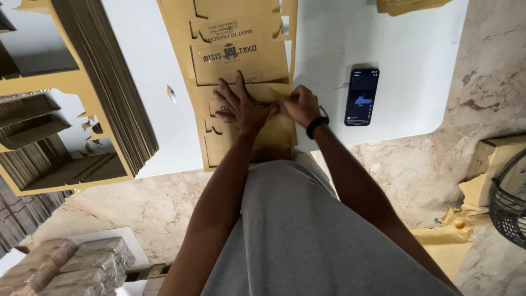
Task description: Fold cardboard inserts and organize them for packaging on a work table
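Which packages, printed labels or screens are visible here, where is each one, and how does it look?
Flat carton blank: on the white table, under the left hand and right hand; tan cardboard with black print.
Phone: on the table, to the right of the hands; dark rectangle, screen lit, blue shape.
Stack of blanks: left side of the table; tan, die-cut.
Wrapped bundles: lower left; brown blocks.

One phone [361, 96]; two hands [241, 107]
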